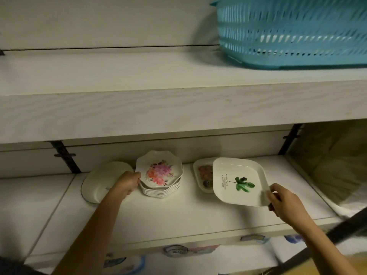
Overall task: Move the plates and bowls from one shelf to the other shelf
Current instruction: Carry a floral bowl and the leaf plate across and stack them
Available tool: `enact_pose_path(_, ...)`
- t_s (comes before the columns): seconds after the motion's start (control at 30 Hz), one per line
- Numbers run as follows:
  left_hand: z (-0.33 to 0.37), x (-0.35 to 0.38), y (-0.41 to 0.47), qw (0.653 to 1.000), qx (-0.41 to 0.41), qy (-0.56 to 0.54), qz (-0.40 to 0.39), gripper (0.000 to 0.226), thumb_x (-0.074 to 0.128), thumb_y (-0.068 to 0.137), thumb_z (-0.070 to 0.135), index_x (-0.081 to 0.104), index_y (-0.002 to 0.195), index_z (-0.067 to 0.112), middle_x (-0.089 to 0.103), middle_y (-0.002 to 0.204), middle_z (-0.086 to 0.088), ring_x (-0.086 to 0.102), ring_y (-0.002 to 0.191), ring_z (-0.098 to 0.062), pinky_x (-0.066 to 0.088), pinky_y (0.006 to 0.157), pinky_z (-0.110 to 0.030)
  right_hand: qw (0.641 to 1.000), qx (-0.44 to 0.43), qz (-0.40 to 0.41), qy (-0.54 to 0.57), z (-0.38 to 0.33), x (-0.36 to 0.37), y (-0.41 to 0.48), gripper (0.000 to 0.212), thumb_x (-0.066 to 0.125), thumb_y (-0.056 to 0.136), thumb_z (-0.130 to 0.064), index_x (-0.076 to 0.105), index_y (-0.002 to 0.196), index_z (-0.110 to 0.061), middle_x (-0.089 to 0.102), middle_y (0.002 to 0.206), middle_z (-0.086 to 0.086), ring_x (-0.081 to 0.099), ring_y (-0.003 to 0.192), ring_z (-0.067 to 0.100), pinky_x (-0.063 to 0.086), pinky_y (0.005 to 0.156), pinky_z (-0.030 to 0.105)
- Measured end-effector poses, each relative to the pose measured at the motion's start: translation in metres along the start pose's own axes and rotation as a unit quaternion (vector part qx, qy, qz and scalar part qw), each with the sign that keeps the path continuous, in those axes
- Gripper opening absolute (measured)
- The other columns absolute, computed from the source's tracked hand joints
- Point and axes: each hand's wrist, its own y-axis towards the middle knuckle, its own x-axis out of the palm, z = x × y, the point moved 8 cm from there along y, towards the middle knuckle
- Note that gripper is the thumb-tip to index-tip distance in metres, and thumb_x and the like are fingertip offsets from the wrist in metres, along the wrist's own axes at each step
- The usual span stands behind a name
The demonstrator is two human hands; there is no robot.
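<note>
The right hand [282, 199] pinches the near right corner of the leaf plate [238, 181], thumb on top of the rim and fingers underneath. This square plate is tilted and partly covers the square dishes [203, 173] behind it on the lower shelf [178, 219]. The left hand [127, 183] curls round the left rim of the floral plate [158, 171], the top one of a stack [162, 192] standing just left of the square dishes. A round plate [99, 181] lies further left, partly behind that wrist.

The plates look thin, stiff and glossy, probably melamine, so each should be light and unlikely to shatter, though slick under the fingers. Held by one corner, the leaf plate could swing or slip; a grip nearer the middle of one side, thumb inside the raised rim, would steady it. The scalloped rim of the floral plate gives good purchase, but the nested plates may cling together, so the top one could drag the next along. Lifting the whole stack would want fingers under the bottom plate.

The upper shelf [119, 80] has free board left of the basket [288, 32], a likely place to set them down.
</note>
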Motion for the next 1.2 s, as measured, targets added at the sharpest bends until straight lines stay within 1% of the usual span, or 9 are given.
enact_pose_path(0.17, -0.001, -0.007, 0.007, 0.999, 0.028, 0.035, 0.02, 0.038, 0.045, 0.091, 0.015, 0.051, 0.055, 0.004, 0.04, 0.049, -0.011, 0.032, 0.042, -0.023, 0.023, 0.047, -0.026, 1.0, 0.009, 0.005, 0.008, 0.008, -0.001, 0.006, 0.01, 0.042, 0.097, -0.018, 0.051, 0.097, -0.013, 0.057, 0.065, -0.004, 0.057, 0.06, 0.016, 0.043, 0.053, 0.021)
enact_pose_path(0.23, 0.003, -0.009, 0.009, 0.995, 0.051, 0.073, 0.042, 0.038, 0.049, 0.092, 0.022, 0.06, 0.066, -0.003, 0.052, 0.064, -0.016, 0.048, 0.06, -0.029, 0.033, 0.059, -0.03, 1.0, 0.012, 0.004, 0.012, 0.009, 0.0, 0.011, 0.011, 0.042, 0.097, -0.018, 0.051, 0.097, -0.013, 0.057, 0.064, -0.004, 0.056, 0.058, 0.013, 0.042, 0.052, 0.021)
enact_pose_path(0.3, 0.01, -0.012, 0.008, 0.987, 0.08, 0.126, 0.066, 0.043, 0.046, 0.093, 0.027, 0.055, 0.059, 0.002, 0.053, 0.069, -0.014, 0.051, 0.073, -0.028, 0.034, 0.069, -0.03, 1.0, 0.013, 0.006, 0.01, 0.009, 0.003, 0.019, 0.012, 0.042, 0.097, -0.019, 0.052, 0.096, -0.013, 0.057, 0.064, -0.004, 0.055, 0.057, 0.012, 0.041, 0.051, 0.02)
enact_pose_path(0.4, 0.02, -0.013, 0.003, 0.976, 0.114, 0.169, 0.079, 0.045, 0.042, 0.094, 0.028, 0.046, 0.054, 0.008, 0.048, 0.061, -0.009, 0.049, 0.07, -0.026, 0.032, 0.067, -0.03, 1.0, 0.012, 0.012, -0.003, 0.007, 0.011, 0.037, 0.012, 0.043, 0.097, -0.019, 0.053, 0.097, -0.012, 0.057, 0.063, -0.004, 0.056, 0.058, 0.014, 0.041, 0.054, 0.022)
enact_pose_path(0.53, 0.027, -0.018, -0.011, 0.972, 0.132, 0.177, 0.084, 0.041, 0.043, 0.093, 0.03, 0.056, 0.069, -0.002, 0.051, 0.071, -0.015, 0.048, 0.07, -0.026, 0.031, 0.064, -0.032, 0.999, -0.005, 0.011, -0.047, -0.003, 0.025, 0.071, 0.017, 0.041, 0.096, -0.017, 0.055, 0.091, -0.01, 0.058, 0.059, -0.004, 0.056, 0.065, 0.023, 0.035, 0.053, 0.026)
enact_pose_path(0.73, 0.028, -0.026, -0.048, 0.962, 0.156, 0.193, 0.11, 0.033, 0.044, 0.094, 0.029, 0.047, 0.066, 0.013, 0.049, 0.07, -0.007, 0.047, 0.071, -0.021, 0.032, 0.064, -0.03, 0.998, 0.023, -0.022, -0.046, -0.01, 0.057, 0.111, 0.018, 0.041, 0.094, -0.023, 0.055, 0.088, -0.013, 0.07, 0.087, 0.014, 0.064, 0.08, 0.033, 0.05, 0.067, 0.034)
enact_pose_path(0.87, 0.021, -0.034, -0.07, 0.935, 0.178, 0.258, 0.166, 0.028, 0.039, 0.096, 0.032, 0.055, 0.086, 0.011, 0.056, 0.08, -0.004, 0.053, 0.078, -0.021, 0.036, 0.069, -0.029, 0.997, 0.044, -0.031, -0.051, -0.008, 0.066, 0.121, 0.019, 0.042, 0.094, -0.026, 0.056, 0.088, -0.013, 0.07, 0.092, 0.016, 0.065, 0.086, 0.032, 0.051, 0.074, 0.034)
enact_pose_path(1.07, 0.021, -0.043, -0.088, 0.916, 0.219, 0.264, 0.207, 0.039, 0.04, 0.094, 0.025, 0.027, 0.056, 0.025, 0.04, 0.056, 0.001, 0.048, 0.063, -0.022, 0.031, 0.056, -0.027, 0.996, 0.073, -0.021, -0.048, -0.002, 0.063, 0.124, 0.015, 0.052, 0.09, -0.03, 0.056, 0.087, -0.017, 0.07, 0.095, 0.016, 0.065, 0.088, 0.031, 0.054, 0.078, 0.036)
enact_pose_path(1.2, 0.018, -0.047, -0.094, 0.907, 0.227, 0.275, 0.222, 0.035, 0.041, 0.093, 0.024, 0.034, 0.059, 0.021, 0.047, 0.06, -0.001, 0.047, 0.062, -0.02, 0.029, 0.05, -0.024, 0.994, 0.061, -0.004, -0.089, -0.013, 0.056, 0.111, 0.03, 0.048, 0.092, -0.038, 0.057, 0.113, -0.018, 0.064, 0.114, 0.012, 0.061, 0.102, 0.033, 0.048, 0.082, 0.032)
